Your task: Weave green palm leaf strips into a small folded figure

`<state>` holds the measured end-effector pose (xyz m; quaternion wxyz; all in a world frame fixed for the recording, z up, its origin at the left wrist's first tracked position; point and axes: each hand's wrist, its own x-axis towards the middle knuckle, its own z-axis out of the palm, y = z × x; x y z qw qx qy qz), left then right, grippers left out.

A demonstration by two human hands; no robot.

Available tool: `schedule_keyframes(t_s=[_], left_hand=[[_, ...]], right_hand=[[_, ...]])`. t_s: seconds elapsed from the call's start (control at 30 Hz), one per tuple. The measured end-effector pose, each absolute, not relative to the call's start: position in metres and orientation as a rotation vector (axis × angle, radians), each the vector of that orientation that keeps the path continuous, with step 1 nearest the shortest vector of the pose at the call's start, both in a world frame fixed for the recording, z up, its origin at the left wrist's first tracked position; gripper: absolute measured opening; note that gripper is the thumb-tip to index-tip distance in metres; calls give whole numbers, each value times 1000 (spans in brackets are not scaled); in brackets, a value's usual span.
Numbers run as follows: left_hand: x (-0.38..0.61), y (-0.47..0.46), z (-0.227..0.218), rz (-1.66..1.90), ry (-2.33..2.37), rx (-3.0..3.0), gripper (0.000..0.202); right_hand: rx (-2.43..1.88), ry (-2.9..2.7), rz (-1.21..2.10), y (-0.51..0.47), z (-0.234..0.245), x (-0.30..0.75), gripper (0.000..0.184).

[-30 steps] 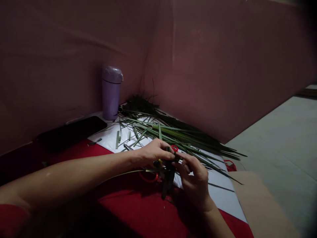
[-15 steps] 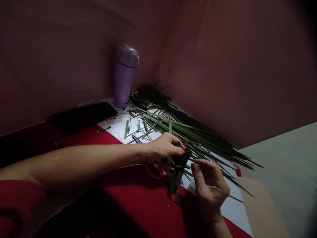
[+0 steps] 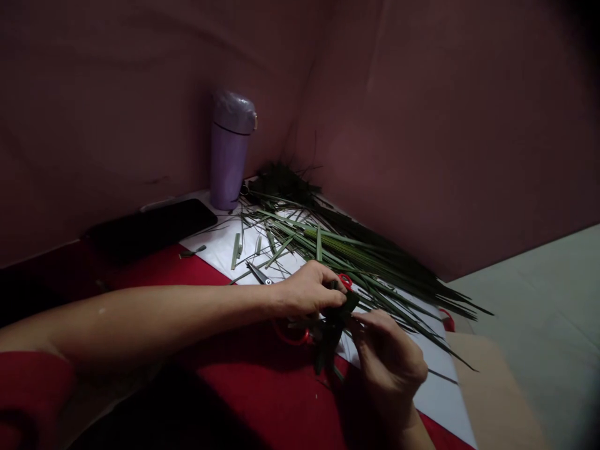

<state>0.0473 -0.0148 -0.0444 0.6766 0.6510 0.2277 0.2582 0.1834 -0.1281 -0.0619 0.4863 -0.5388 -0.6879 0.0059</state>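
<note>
A red sleeve (image 3: 35,387) lies at the near left, and the red-covered bench (image 3: 262,387) spreads in front of the person. Over it, the left hand (image 3: 307,289) pinches a dark green leaf piece (image 3: 330,334) between thumb and fingers, its lower end hanging down in front of the bench's red covering. The right hand (image 3: 391,356) is curled at the piece's right edge, thumb and forefinger close to it; it is too dark to tell whether they grip it. Scissors (image 3: 267,281) lie beneath the left hand, blades pointing away to the left, one red loop showing below the wrist. Farther on, a white sheet (image 3: 434,394) carries short cut strips (image 3: 235,250) and a sheaf of long green leaves (image 3: 375,262), their tips reaching past its right side. A flat black object (image 3: 154,225) lies at the left, near an upright purple bottle (image 3: 229,162). A dark tangled clump (image 3: 281,181) sits in the corner of the pinkish walls (image 3: 398,125).
</note>
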Motion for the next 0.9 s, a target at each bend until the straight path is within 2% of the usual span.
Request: schedule_keyframes(t_s=[0.13,0.3,0.5,0.67,0.9], left_hand=[[48,-13,-47,564,547,1429,18],[48,-13,-48,546,558,1406,18],[47,-14,-45,537,554,1387,18],[47,-14,-45,541,531,1372,17],[47,-14,-45,547,538,1374,15]], right_hand=[[-1250,-1829,-134,-129,-62,186,31],[-1223,-1909,-291,-128,-61,187,33],[-1229,-1921,-314,-128,-59,187,28],[-1163,-1958,-433,-127,-58,185,32],[-1160,-1953,-435,-126,-57,186,32]])
